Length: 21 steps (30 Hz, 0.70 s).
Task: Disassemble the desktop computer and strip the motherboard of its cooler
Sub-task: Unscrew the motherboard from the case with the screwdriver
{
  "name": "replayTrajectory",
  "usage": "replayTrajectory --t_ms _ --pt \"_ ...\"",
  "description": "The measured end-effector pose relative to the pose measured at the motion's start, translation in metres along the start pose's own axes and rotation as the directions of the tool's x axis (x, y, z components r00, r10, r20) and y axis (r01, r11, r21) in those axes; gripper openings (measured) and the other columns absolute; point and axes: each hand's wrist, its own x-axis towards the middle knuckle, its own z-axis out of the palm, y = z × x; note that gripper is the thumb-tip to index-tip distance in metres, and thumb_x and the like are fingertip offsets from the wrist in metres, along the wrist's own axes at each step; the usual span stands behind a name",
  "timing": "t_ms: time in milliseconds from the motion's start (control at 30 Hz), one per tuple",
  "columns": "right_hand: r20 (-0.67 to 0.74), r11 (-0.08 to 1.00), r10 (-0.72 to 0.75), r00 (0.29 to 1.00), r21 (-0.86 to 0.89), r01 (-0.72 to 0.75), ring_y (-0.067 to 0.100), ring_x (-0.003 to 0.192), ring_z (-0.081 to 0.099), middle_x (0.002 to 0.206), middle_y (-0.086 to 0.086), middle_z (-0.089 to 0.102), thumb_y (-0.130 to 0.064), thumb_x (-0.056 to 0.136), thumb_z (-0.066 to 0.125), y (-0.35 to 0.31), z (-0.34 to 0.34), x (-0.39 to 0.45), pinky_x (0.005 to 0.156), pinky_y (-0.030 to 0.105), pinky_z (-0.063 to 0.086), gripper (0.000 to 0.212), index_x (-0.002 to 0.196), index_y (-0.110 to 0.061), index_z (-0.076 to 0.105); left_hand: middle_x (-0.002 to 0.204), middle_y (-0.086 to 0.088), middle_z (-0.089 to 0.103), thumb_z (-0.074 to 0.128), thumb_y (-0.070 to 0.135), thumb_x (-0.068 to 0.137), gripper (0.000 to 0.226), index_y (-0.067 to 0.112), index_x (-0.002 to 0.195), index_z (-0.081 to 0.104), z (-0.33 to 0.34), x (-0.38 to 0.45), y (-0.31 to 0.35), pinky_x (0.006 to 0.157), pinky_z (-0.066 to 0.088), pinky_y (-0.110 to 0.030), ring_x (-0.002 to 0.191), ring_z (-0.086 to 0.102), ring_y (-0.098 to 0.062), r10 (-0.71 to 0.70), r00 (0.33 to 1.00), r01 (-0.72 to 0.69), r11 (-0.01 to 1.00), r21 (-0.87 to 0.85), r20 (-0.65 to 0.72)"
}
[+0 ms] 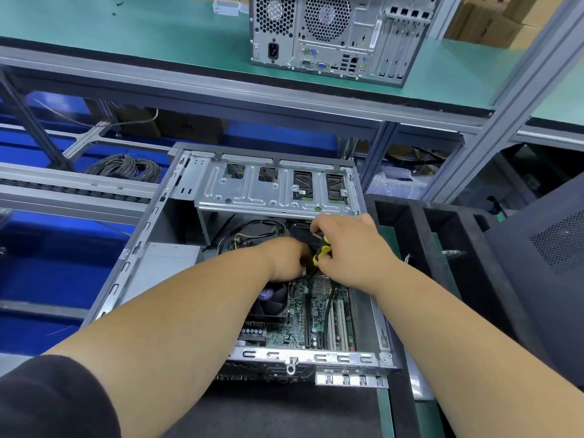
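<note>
**Both hands deep in the open tower**

Right-hand grip (347, 248) is curled around a screwdriver (322, 249) with a chunky yellow-and-black handle, thin dark shaft angling down toward the board. Left hand (286, 259) sits just at 9 o'clock of it, knuckles up, fingertips tucked down out of sight behind the handle, so I can't tell if that grip is pinching anything or just resting.

Desktop case (177, 197) lies on its side with the panel off, bare stamped sheet metal, dull grey. At 12 o'clock inside it there's the drive cage (252, 188), shiny galvanized plate with embossed ribs and rectangular cutouts. Green motherboard (294, 320) fills the 6 o'clock half, with long black and white card slots running in parallel strips. Cooler (268, 303) is still on the board, right under the left wrist: black square fan frame, round purple hub sticker, finned block below. Black cable bundle (249, 230) loops in at 11 o'clock of the hands.

Up on the teal-topped shelf (158, 36) stands a second tower (335, 36), back facing me, honeycomb perforated vents. Coil of grey wire (126, 167) sits off at 10 o'clock. Black mesh side panel (543, 245) leans at 3 o'clock.
</note>
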Motion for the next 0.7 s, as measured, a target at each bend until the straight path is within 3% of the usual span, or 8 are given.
replayTrajectory --t_ms 133,200,300,367,533,633,700 --pt "-0.017 0.997 0.022 1.000 -0.078 -0.023 0.023 0.079 0.050 0.072 -0.008 0.049 -0.051 0.091 0.046 -0.0027 0.0022 0.0010 0.090 0.040 0.029 0.029 0.102 -0.024 0.047 0.098 -0.014 0.065 0.052 0.014 0.090 0.013 0.012 0.098 0.061 0.0017 0.0005 -0.0010 0.066 0.039 -0.028 0.076 0.051 -0.027 -0.014 1.000 0.014 1.000 0.013 -0.027" --pt "-0.015 0.997 0.022 1.000 -0.067 -0.023 0.022 0.075 0.046 0.068 -0.010 0.044 -0.047 0.094 0.049 -0.0018 0.0032 0.0018 0.093 0.040 0.030 0.026 0.103 -0.023 0.049 0.097 -0.014 0.065 0.052 0.015 0.090 0.012 0.013 0.098 0.061 0.0025 0.0005 -0.0011 0.065 0.036 -0.028 0.074 0.048 -0.027 -0.007 0.999 0.008 1.000 0.029 -0.042" --pt "-0.008 1.000 0.021 1.000 -0.005 -0.021 0.021 0.082 0.047 0.075 -0.011 0.045 -0.035 0.083 0.057 -0.0001 0.0008 -0.0001 0.093 0.038 0.028 0.025 0.105 -0.026 0.049 0.100 -0.011 0.066 0.052 0.013 0.088 0.019 0.014 0.103 0.064 0.0024 0.0003 -0.0013 0.066 0.037 -0.027 0.076 0.049 -0.024 0.013 0.999 -0.012 1.000 0.017 -0.037" --pt "0.007 1.000 0.011 1.000 -0.009 -0.011 0.021 0.086 0.049 0.082 -0.010 0.049 -0.036 0.078 0.053 0.0003 -0.0009 -0.0005 0.091 0.039 0.028 0.028 0.103 -0.027 0.048 0.100 -0.009 0.066 0.053 0.011 0.087 0.019 0.016 0.101 0.064 0.0019 0.0006 -0.0012 0.066 0.037 -0.026 0.077 0.049 -0.023 0.026 0.999 -0.026 1.000 0.017 -0.022" --pt "-0.002 0.995 0.010 1.000 -0.100 -0.010 0.025 0.075 0.052 0.064 -0.008 0.046 -0.044 0.093 0.047 0.0002 0.0042 0.0030 0.091 0.040 0.030 0.022 0.101 -0.024 0.046 0.072 0.003 0.051 0.053 0.012 0.088 0.016 0.027 0.085 0.057 0.0005 -0.0008 -0.0004 0.064 0.033 -0.025 0.073 0.047 -0.022 0.026 1.000 -0.025 1.000 0.007 -0.017" --pt "-0.002 0.999 0.010 1.000 -0.043 -0.011 0.022 0.071 0.049 0.062 -0.010 0.044 -0.038 0.088 0.053 0.0018 0.0038 0.0018 0.093 0.039 0.030 0.019 0.102 -0.027 0.045 0.079 0.000 0.052 0.052 0.011 0.088 0.015 0.025 0.088 0.056 0.0003 -0.0006 0.0001 0.065 0.035 -0.026 0.076 0.048 -0.023 0.028 0.999 -0.028 1.000 0.011 -0.015" --pt "-0.002 1.000 0.005 1.000 0.014 -0.005 0.020 0.074 0.049 0.074 -0.010 0.051 -0.033 0.081 0.057 0.0019 0.0004 0.0003 0.091 0.038 0.029 0.023 0.100 -0.030 0.046 0.085 -0.003 0.055 0.052 0.011 0.088 0.013 0.020 0.095 0.058 0.0004 -0.0005 -0.0002 0.065 0.037 -0.027 0.078 0.050 -0.024 0.023 1.000 -0.023 1.000 0.010 -0.013"
